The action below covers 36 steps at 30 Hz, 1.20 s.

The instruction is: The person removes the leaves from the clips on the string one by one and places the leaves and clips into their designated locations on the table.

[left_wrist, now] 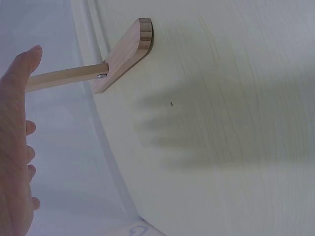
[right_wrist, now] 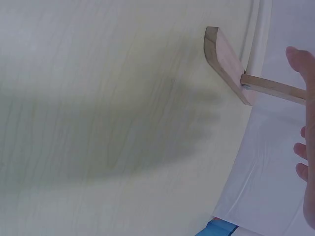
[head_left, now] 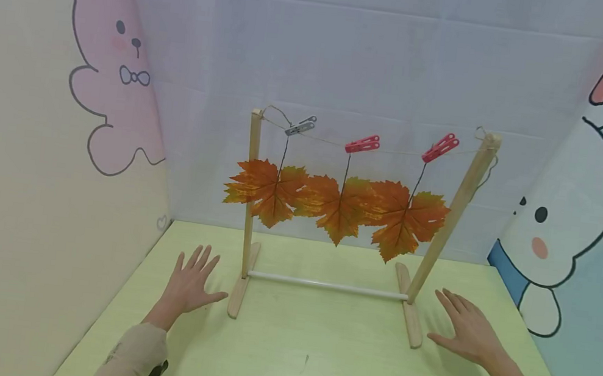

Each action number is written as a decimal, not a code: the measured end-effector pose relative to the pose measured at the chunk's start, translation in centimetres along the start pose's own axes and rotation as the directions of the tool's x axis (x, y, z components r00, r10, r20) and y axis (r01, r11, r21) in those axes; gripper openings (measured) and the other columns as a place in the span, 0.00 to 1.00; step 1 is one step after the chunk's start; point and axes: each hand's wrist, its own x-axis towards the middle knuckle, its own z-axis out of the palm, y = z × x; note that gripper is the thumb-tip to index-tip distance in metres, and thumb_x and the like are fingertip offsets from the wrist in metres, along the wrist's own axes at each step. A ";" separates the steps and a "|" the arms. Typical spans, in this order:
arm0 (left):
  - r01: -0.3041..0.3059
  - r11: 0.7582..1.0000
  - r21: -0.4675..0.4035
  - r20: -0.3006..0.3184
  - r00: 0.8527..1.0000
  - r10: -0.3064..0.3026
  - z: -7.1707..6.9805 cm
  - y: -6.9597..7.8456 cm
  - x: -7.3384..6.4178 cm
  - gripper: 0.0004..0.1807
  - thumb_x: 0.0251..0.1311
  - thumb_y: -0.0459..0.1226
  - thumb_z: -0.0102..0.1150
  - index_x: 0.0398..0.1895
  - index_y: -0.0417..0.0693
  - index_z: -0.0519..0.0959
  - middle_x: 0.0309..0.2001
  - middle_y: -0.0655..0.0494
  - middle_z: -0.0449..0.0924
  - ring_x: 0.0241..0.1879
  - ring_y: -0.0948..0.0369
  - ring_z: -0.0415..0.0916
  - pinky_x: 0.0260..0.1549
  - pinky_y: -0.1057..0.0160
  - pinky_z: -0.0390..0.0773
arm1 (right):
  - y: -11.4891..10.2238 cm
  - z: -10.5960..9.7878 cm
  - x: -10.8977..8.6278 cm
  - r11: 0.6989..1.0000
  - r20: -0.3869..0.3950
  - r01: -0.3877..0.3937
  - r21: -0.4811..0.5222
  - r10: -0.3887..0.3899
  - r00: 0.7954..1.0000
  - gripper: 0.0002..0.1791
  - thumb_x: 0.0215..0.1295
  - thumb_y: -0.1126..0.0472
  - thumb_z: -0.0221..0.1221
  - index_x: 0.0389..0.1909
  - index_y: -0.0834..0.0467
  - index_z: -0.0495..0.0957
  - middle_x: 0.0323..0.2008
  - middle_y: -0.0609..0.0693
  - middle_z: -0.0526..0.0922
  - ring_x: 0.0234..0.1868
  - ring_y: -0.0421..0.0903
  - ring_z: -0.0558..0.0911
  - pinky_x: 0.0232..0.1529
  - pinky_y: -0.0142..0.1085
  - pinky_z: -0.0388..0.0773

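Observation:
A wooden rack point(head_left: 251, 207) with a string point(head_left: 334, 142) tied between its two posts stands on the table. Three orange maple-like leaves hang in a row by dark stems: a left leaf point(head_left: 273, 194), a middle leaf point(head_left: 339, 207) and a right leaf point(head_left: 404, 220). A grey clothespin point(head_left: 300, 126) clips the left one; a red clothespin point(head_left: 363, 144) and another red clothespin point(head_left: 440, 148) clip the others. My left hand point(head_left: 192, 287) is held beside the rack's left foot, fingers spread, holding nothing. Beyond the right foot, my right hand point(head_left: 467, 329) hovers with fingers extended, also holding nothing.
A white rod point(head_left: 327, 285) joins the rack's feet low down. Pale yellow-green tabletop point(head_left: 283, 358) lies in front. Behind rises a pale cloth backdrop point(head_left: 375, 67), with cartoon-printed side walls at left and right. Both hands cast shadows on the table in the wrist views.

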 end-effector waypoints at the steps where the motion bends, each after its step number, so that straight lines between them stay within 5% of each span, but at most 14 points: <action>1: -0.006 1.000 -0.008 -0.003 1.000 0.006 -0.1 0.0 0.0 0.48 0.45 0.64 0.54 0.63 0.42 0.64 0.66 0.39 0.54 0.67 0.44 0.47 0.59 0.37 0.43 | -0.1 -0.2 0.1 1.000 -0.002 -0.004 0.010 0.004 1.000 0.47 0.38 0.43 0.69 0.56 0.68 0.67 0.52 0.66 0.71 0.49 0.64 0.71 0.47 0.55 0.65; 13: -0.064 0.994 -0.093 0.004 0.998 0.065 -1.0 0.3 0.4 0.45 0.46 0.62 0.56 0.62 0.41 0.64 0.64 0.39 0.60 0.64 0.45 0.55 0.59 0.40 0.52 | -1.5 -1.1 1.2 0.997 -0.004 -0.021 0.071 0.021 1.000 0.41 0.39 0.48 0.70 0.53 0.67 0.70 0.44 0.62 0.77 0.44 0.60 0.76 0.40 0.53 0.72; 21: -0.113 0.986 -0.124 -0.072 0.992 0.104 -2.0 0.5 0.8 0.44 0.45 0.59 0.60 0.61 0.39 0.66 0.58 0.39 0.67 0.58 0.44 0.63 0.55 0.44 0.61 | -2.7 -1.7 2.5 0.996 -0.065 0.033 0.086 -0.027 0.998 0.38 0.37 0.50 0.71 0.49 0.67 0.73 0.42 0.61 0.78 0.42 0.58 0.77 0.39 0.52 0.74; 36: -0.115 0.976 -0.184 -0.117 0.989 0.095 -4.5 1.8 2.3 0.41 0.45 0.58 0.61 0.58 0.40 0.68 0.53 0.43 0.72 0.51 0.46 0.69 0.44 0.47 0.72 | -4.2 -2.7 4.6 0.994 -0.045 0.063 0.087 -0.059 0.997 0.33 0.42 0.53 0.69 0.50 0.65 0.74 0.40 0.59 0.79 0.40 0.56 0.78 0.38 0.50 0.75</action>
